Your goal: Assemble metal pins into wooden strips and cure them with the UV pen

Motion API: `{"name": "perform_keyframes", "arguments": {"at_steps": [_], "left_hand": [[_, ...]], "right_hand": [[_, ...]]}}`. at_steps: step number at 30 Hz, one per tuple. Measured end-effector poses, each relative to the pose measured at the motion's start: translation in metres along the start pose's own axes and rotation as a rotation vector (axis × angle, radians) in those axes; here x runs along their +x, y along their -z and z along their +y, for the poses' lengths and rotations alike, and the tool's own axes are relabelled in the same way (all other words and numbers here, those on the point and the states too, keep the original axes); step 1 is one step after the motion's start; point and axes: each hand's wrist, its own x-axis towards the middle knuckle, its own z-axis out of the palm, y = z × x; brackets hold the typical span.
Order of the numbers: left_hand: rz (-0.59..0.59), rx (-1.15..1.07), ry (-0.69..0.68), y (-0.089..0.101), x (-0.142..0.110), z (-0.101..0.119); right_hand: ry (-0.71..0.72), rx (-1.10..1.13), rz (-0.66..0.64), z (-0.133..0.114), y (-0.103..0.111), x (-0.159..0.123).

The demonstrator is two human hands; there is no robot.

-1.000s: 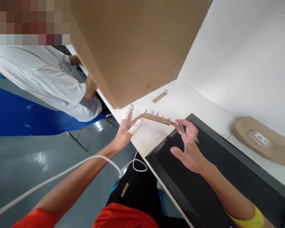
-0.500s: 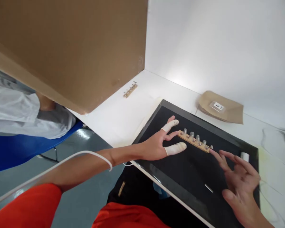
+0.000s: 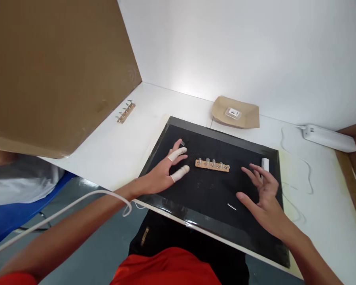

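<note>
A light wooden strip (image 3: 212, 166) with a row of round metal studs and several clear upright tips lies on the black mat (image 3: 178, 202). To its left is my left hand (image 3: 161, 174), fingers spread, with pale finger cots on two digits. Something small and greyish shows at one of its fingertips; I cannot make out what. My right hand (image 3: 267, 196) hovers at the strip's right, fingers apart, holding nothing. Neither hand touches the strip. A short shiny metal rod (image 3: 231, 206) lies just left of my right thumb. Behind the right fingers stands a white cylinder (image 3: 265, 162).
A similar studded strip (image 3: 126, 112) lies on the white table (image 3: 154, 101) by a brown board (image 3: 62, 71). At the back sit a cardboard tray (image 3: 250, 114) holding a small clear packet and a white elongated device (image 3: 329, 137). A white cable (image 3: 86, 194) crosses over my left forearm.
Both hands have come away from the strip's ends and moved apart from it. The strip now lies flat on the mat. The view has shifted toward the right.
</note>
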Motion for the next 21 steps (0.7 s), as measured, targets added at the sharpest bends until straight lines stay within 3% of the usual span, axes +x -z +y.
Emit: {"name": "perform_keyframes", "arguments": {"at_steps": [3,6,13,18,21], "left_hand": [[0.149,0.419,-0.070,0.023,0.005,-0.012],[0.199,0.678,-0.087,0.041,0.014,-0.023],[0.218,0.727,-0.049,0.052,0.051,-0.023],[0.017,0.667,-0.077,0.061,0.063,-0.015],[-0.010,0.650,-0.065,0.064,0.064,-0.017]], "right_hand": [[-0.001,0.075,0.092,-0.006,0.008,-0.009],[-0.010,0.114,0.126,-0.015,0.010,-0.017],[-0.025,0.151,0.277,-0.023,0.009,-0.023],[-0.045,0.203,0.297,-0.020,0.009,-0.027],[-0.070,0.227,0.305,-0.019,0.008,-0.029]]}}
